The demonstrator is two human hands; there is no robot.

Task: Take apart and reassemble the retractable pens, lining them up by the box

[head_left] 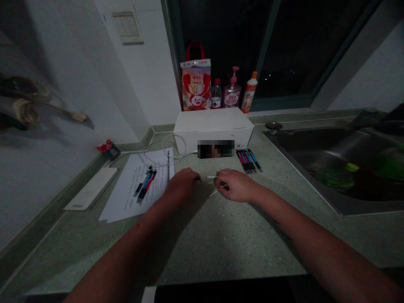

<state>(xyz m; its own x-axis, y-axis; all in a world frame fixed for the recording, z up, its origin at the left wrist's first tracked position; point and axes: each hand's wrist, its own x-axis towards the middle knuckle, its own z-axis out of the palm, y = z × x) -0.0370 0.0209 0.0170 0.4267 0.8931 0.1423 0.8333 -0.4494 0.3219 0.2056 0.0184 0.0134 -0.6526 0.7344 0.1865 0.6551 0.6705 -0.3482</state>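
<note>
My left hand (184, 184) is closed over the counter, beside the papers (126, 185); a small dark piece shows at its fingertips, too small to name. To its right, my right hand (235, 185) has its fingers pinched on a small, thin item that I cannot make out. Short thin white pieces (212, 177) lie between the hands. Several pens (146, 184) in black, blue and red rest on the papers. More pens (248, 160) lie in a row beyond my right hand, near the white box.
A white box (214, 122) stands at the back, with a dark phone-like object (216, 149) against it and a white cable. Bottles (232, 94) and a red-and-white bag (196, 86) stand behind. The sink (318, 189) is right, a white power bank-like slab (91, 188) left.
</note>
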